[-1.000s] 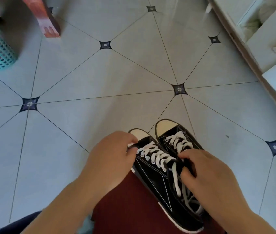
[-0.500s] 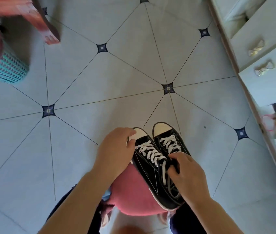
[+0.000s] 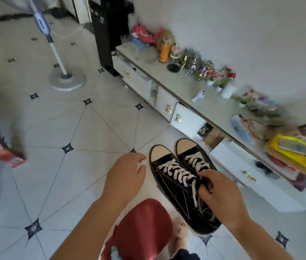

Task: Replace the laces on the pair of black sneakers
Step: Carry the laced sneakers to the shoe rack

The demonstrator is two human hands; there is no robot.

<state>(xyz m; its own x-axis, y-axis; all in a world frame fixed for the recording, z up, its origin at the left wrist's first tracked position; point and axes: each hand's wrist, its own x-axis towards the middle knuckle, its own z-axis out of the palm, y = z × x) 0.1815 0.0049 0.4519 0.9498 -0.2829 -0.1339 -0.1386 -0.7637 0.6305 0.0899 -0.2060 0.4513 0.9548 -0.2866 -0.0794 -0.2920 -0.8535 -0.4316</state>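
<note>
Two black sneakers with cream toe caps and white laces sit side by side, held up above the floor. The left sneaker point(image 3: 169, 177) is nearer me and the right sneaker point(image 3: 192, 152) lies behind it. My right hand point(image 3: 221, 196) grips both at their collars, fingers curled into the openings by the lace ends. My left hand point(image 3: 126, 177) hovers just left of the toe caps, fingers relaxed and apart from the shoes, holding nothing.
A low white cabinet point(image 3: 182, 117) with drawers runs along the right wall, its top crowded with bottles, ornaments and bags. A fan stand point(image 3: 67, 79) is on the tiled floor at the back left. A red cushion-like thing point(image 3: 144, 226) lies below my hands.
My view has swung up and to the right. My left hand has let go of the left sneaker's toe and drawn slightly away. My right hand still holds the pair.
</note>
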